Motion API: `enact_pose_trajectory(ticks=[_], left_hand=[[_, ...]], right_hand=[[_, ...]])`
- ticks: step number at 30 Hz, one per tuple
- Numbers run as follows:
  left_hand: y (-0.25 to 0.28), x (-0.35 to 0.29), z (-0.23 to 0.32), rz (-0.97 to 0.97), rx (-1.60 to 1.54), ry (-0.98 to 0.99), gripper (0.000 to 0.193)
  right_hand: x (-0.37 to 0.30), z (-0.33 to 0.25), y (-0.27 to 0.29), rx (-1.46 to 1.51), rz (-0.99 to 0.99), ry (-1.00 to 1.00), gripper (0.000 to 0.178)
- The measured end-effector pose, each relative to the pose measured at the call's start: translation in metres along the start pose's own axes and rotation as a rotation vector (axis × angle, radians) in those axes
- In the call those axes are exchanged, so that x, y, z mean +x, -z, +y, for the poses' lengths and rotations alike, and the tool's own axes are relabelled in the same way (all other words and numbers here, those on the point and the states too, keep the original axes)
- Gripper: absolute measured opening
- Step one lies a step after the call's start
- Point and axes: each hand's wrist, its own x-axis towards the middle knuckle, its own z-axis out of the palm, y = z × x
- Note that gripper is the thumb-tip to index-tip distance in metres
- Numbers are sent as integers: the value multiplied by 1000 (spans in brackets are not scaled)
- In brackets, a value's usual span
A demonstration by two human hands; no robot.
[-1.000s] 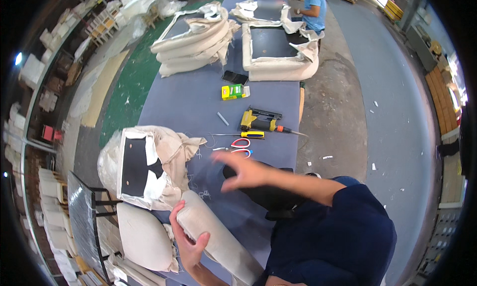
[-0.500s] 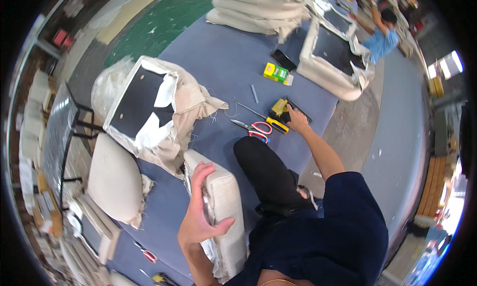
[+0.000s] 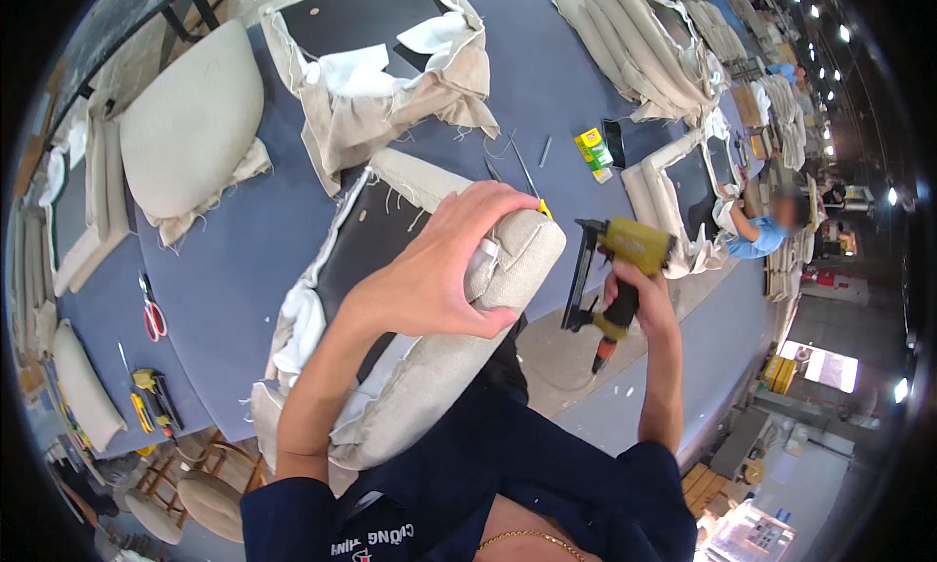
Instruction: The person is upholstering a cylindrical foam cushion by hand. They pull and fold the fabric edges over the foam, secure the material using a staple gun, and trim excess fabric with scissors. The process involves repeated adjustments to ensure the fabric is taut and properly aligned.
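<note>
My left hand (image 3: 420, 274) is clasped over the near right corner of a beige upholstered cushion (image 3: 444, 381), thumb on one side and fingers over the top. The cushion is tilted, showing its dark underside (image 3: 376, 235), with white lining and loose fabric along the edges. In my right hand (image 3: 639, 294) is a yellow and black staple gun (image 3: 634, 245), raised to the right of the cushion, apart from it. Whether a finger is on its trigger I cannot tell. Behind the cushion corner lies a screwdriver (image 3: 528, 172), its yellow handle partly hidden.
Another unfinished beige cushion (image 3: 390, 113) lies beyond mine on the grey-blue table (image 3: 229, 269). At the left are a rounded cushion (image 3: 200, 123), scissors (image 3: 152, 313) and a second staple gun (image 3: 156, 401). A yellow-green box (image 3: 592, 154) lies near another person (image 3: 766, 235) at the right.
My right hand has lifted the staple gun off the table. The cushion has turned from standing on edge to showing its underside, with my left hand now gripping its corner. The view has swung round.
</note>
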Motion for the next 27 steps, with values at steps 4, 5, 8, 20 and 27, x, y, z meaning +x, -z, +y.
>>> enact_pose_trajectory(ticks=[4,5,8,20,27], left_hand=[[4,-7,-3,13,-29,-4,95],[4,-8,-4,6,-39,0,94],[7,-10,-3,17,-36,-18,94],[11,-15,-3,52,-10,-51,97],[17,-8,-1,-39,32,-114,106]], right_hand=[[-88,-16,-18,-84,-37,233,30],[-102,-17,-25,-198,6,284,33],[-126,-45,-63,-524,103,442,38],[-124,-103,-113,-866,-175,586,41],[-123,-99,-105,-990,-258,427,29]])
